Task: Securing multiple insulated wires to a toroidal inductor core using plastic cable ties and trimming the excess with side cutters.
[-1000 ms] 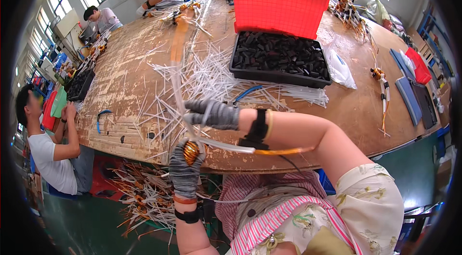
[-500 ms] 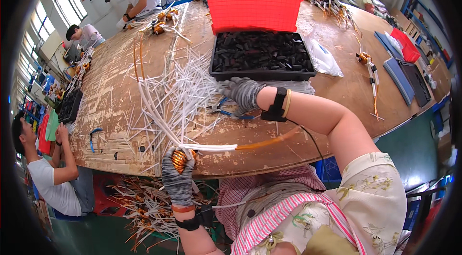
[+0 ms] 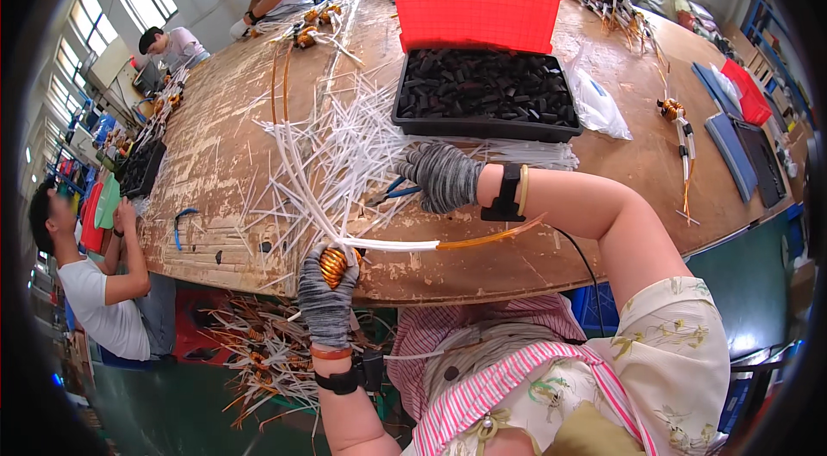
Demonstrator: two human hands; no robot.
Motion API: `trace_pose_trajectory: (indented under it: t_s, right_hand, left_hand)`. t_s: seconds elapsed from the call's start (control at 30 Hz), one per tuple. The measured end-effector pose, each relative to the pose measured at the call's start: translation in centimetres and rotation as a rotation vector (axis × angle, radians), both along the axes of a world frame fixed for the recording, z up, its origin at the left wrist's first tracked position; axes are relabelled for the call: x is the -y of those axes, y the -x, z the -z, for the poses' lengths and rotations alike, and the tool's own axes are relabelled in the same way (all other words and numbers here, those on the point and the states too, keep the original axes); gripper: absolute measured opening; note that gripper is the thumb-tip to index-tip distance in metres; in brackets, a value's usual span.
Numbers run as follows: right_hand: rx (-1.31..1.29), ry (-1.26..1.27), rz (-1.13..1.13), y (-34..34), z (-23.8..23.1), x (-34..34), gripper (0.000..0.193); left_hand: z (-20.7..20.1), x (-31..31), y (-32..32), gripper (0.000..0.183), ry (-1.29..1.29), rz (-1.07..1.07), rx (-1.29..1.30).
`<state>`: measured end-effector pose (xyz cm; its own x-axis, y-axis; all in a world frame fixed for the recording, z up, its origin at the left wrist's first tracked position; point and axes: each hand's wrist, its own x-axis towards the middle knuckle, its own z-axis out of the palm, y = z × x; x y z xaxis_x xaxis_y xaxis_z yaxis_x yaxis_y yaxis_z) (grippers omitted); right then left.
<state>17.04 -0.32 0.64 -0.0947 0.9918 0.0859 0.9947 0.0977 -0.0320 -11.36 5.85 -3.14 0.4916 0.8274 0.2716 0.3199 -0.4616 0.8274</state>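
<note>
My left hand [image 3: 327, 297], in a grey striped glove, is closed around a copper-wound coil [image 3: 334, 266] at the table's near edge. White-sleeved leads [image 3: 392, 244] with bare copper-coloured ends run from the coil, one pair upward and one to the right. My right hand [image 3: 444, 177], gloved alike, is low over the table with its fingers curled at the edge of a pile of thin white tubes [image 3: 362, 133]. Its fingertips are partly hidden, so what they hold cannot be made out. Blue-handled pliers [image 3: 396, 192] lie beside and partly under it.
Beyond my right hand stands a black tray [image 3: 487, 129] of small black pieces, with a red bin [image 3: 478, 4] behind. A clear bag [image 3: 597, 107] lies right of the tray. Another coil [image 3: 672, 110] rests farther right. More coils [image 3: 258, 344] are below the table. Other people work at left.
My right hand has drawn a little nearer, over the pliers, and its fingers have curled. The left hand still holds the coil. The whole view has shifted slightly.
</note>
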Motion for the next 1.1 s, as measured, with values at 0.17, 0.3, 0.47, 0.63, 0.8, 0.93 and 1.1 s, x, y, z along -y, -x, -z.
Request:
trace_pose_trajectory:
  t_s: [0.17,0.3,0.47,0.63,0.8,0.93,1.1]
  right_hand:
    - [-0.154,-0.104,-0.121,0.7,0.0,0.3,0.052]
    - [-0.207,-0.096,-0.14,1.8,0.4,0.1,0.055]
    - [-0.198,-0.068,-0.194,2.9,-0.4,-0.1,0.059]
    - [-0.1,-0.044,-0.264,3.9,-1.1,-1.0,0.059]
    - [-0.401,0.277,-0.19,4.7,-2.6,-0.7,0.048]
    - [-0.908,0.361,0.057,3.7,2.1,-0.9,0.046]
    - [-2.034,0.571,0.202,5.2,5.6,2.9,0.033]
  left_hand:
    - [-0.6,-0.2,0.1,0.047,0.14,0.028,0.018]
    - [-1.4,0.0,0.0,0.047,0.206,0.035,0.022]
    - [-2.0,0.2,-0.2,0.048,0.194,0.033,-0.003]
    - [-1.3,-0.2,-0.1,0.048,0.188,0.05,-0.026]
    - [-1.0,-0.3,0.1,0.047,0.209,0.034,0.016]
    - [-1.2,0.0,-0.3,0.046,0.163,-0.002,-0.041]
    - [-0.5,1.0,0.9,0.056,0.341,-0.071,0.146]
